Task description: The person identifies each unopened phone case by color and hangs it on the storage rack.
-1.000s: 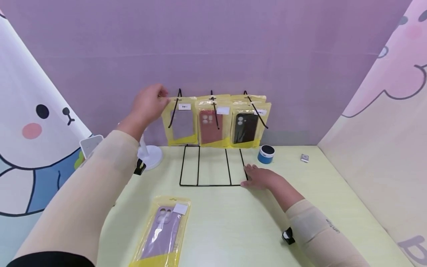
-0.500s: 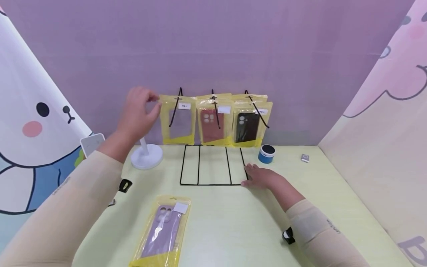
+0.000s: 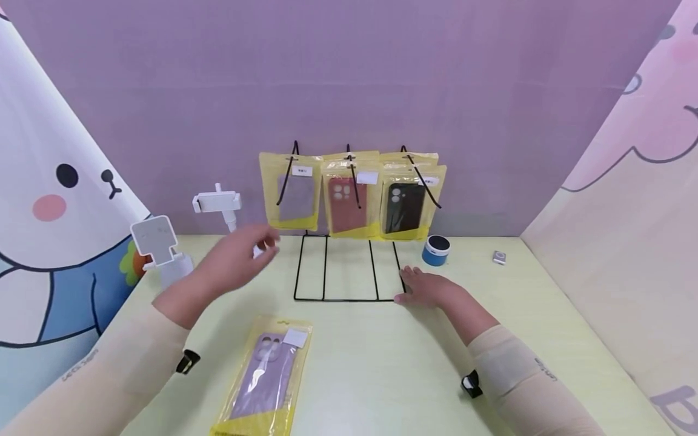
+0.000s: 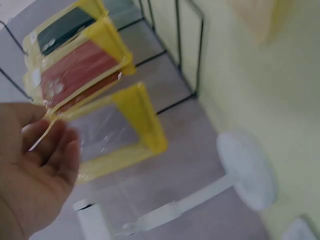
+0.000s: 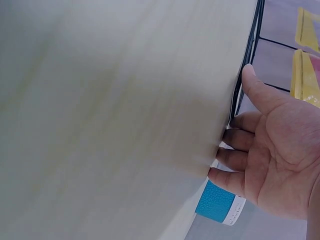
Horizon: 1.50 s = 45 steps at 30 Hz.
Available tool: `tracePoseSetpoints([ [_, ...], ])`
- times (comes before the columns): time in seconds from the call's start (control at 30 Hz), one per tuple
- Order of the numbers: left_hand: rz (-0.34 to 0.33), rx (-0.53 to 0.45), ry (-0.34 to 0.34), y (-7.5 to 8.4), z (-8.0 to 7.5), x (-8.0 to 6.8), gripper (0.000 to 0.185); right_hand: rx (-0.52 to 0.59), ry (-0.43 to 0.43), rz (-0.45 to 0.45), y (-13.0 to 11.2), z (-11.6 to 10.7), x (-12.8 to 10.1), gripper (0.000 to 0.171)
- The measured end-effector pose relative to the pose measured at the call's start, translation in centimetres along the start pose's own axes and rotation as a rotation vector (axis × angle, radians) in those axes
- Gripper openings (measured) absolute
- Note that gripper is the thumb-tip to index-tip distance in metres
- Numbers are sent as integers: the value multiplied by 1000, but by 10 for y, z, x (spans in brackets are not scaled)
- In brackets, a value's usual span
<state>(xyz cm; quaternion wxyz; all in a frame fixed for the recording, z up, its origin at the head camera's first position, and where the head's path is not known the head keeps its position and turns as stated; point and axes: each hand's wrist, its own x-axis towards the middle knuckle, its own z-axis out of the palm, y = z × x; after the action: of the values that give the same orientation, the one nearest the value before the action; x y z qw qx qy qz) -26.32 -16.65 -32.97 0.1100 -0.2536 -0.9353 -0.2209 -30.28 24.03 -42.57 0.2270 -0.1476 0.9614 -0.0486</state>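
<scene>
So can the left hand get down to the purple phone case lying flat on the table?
Probably yes: the left hand hovers open and empty above the table, and nothing lies between it and the purple phone case.

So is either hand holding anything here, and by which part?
Nothing is held. The left hand hangs open above the table; the right hand rests flat against the wire rack's base corner.

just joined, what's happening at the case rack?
A person is working at a black wire rack with three packaged phone cases hung on it: a grey one, a red one and a black one. The right hand rests flat at the rack's base corner. The left hand hovers empty above the table. A purple packaged case lies flat on the table in front.
</scene>
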Motion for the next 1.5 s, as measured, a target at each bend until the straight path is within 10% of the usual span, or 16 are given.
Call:
tracePoseSetpoints([
  [0.5, -42, 46, -528, -30, 57, -48, 25, -1, -4, 4, 3, -1, 4, 86],
  [1.13, 8, 7, -482, -43, 71, -56, 22, 1, 5, -17, 1, 0, 1, 85],
  [1.5, -73, -331, -558, -38, 57, -50, 5, 21, -15, 7, 1, 0, 1, 85],
])
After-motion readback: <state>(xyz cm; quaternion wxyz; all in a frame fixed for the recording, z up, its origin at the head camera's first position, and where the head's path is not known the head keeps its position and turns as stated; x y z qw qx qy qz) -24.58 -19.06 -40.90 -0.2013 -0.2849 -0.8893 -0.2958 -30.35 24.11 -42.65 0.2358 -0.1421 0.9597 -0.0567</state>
